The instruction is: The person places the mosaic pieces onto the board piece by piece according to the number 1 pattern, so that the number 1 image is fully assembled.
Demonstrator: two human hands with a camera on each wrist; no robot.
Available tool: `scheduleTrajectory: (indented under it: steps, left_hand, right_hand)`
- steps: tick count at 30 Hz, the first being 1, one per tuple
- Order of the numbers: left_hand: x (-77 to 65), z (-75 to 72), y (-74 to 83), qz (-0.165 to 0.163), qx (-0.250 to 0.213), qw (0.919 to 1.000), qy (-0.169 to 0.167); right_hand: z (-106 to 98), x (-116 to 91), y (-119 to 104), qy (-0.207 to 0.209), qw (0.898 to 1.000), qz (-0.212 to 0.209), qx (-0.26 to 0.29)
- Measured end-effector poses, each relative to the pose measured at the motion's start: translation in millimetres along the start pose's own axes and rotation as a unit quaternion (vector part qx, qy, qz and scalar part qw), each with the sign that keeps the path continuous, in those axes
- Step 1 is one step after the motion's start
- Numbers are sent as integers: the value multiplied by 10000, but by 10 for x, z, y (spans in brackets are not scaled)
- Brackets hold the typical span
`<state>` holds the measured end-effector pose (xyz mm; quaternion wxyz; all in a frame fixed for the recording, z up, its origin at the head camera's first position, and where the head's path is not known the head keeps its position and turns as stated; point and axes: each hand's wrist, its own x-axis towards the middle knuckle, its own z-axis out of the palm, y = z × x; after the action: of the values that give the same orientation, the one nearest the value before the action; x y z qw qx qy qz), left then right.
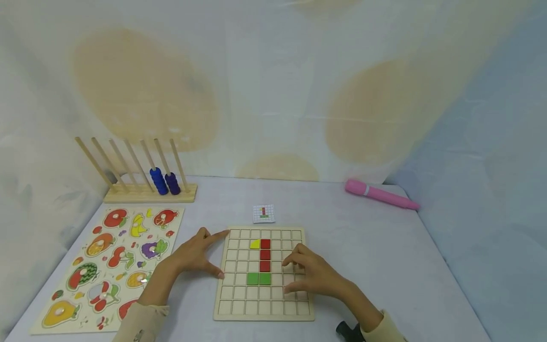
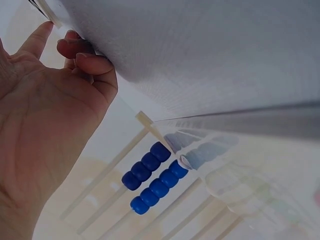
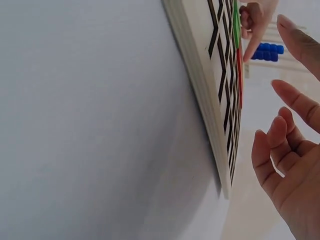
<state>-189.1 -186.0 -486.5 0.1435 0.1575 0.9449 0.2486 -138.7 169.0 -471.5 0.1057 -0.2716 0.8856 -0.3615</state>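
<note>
A wooden grid board (image 1: 239,308) lies flat at the middle of the table. On it sit a yellow piece (image 1: 255,244) with a curved side, three red squares (image 1: 265,254) in a column and two green squares (image 1: 253,279) side by side. My left hand (image 1: 192,254) touches the board's left edge with thumb and index finger spread; its other fingers curl in, as the left wrist view shows. Over the board's right columns hovers my right hand (image 1: 314,273), thumb and index apart with nothing between them. A small pattern card (image 1: 263,213) lies just beyond the board.
At the left is a fruit puzzle board (image 1: 141,237), with a wooden bead rack (image 1: 149,194) behind it carrying blue and dark blue beads. A pink marker-shaped object (image 1: 382,194) lies at the back right. A black object (image 1: 348,330) shows beside the right wrist.
</note>
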Motion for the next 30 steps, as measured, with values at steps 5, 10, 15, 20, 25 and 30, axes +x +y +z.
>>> scheduleTrajectory:
  steps: [5,10,15,20,25,30]
  left_hand:
    - [6,0,-2,-19,8,10000,10]
    - [12,6,-19,-42,14,10000,16]
    - [0,1,-12,-30,-11,10000,-20]
    - [-2,-7,8,-23,-27,10000,-49]
    - [7,-4,1,-9,7,10000,-26]
    - [12,12,-12,-20,3,10000,-26]
  right_hand:
    - [-81,-109,74,114,9999,45,46]
    - [-156,-230,169,296,9996,9,-16]
    - [-196,-335,250,447,9990,35,-4]
    - [-220,-445,332,529,9985,140,27]
    - [-260,-558,425,621,9979,180,92]
    - [-297,-666,504,582,9979,227,169]
